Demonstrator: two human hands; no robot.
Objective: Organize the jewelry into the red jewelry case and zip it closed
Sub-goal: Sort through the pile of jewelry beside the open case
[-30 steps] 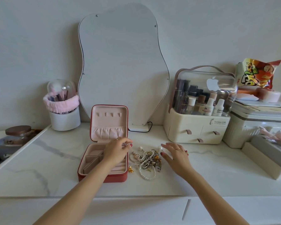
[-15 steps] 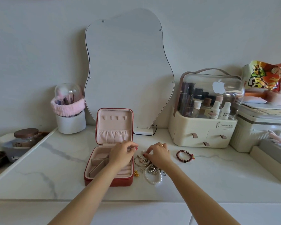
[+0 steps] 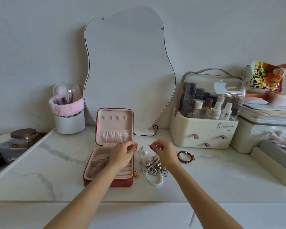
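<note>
The red jewelry case (image 3: 122, 183) lies open on the marble top, its pink-lined lid (image 3: 114, 124) standing upright. My left hand (image 3: 122, 154) hovers over the case's right rear corner, fingertips pinched on what looks like a small silver piece. My right hand (image 3: 163, 151) is just right of it, above the jewelry pile (image 3: 153, 166), pinching a thin silver piece. A pearl bracelet (image 3: 153, 180), a gold charm (image 3: 136, 174) and a white pearl piece (image 3: 145, 152) lie beside the case. Further right, a red bead bracelet (image 3: 186, 157) lies apart.
A wavy mirror (image 3: 127, 71) leans on the wall behind the case. A white brush cup (image 3: 69, 123) stands at the back left, a cream cosmetics organizer (image 3: 203, 131) at the back right, and boxes (image 3: 271, 164) at the far right. The counter's left edge (image 3: 23, 156) drops to a lower shelf with jars.
My right hand moved left from the bead bracelet to the pile, then rose pinching a small piece towards my left hand. The bead bracelet is now uncovered. My left hand stayed over the case.
</note>
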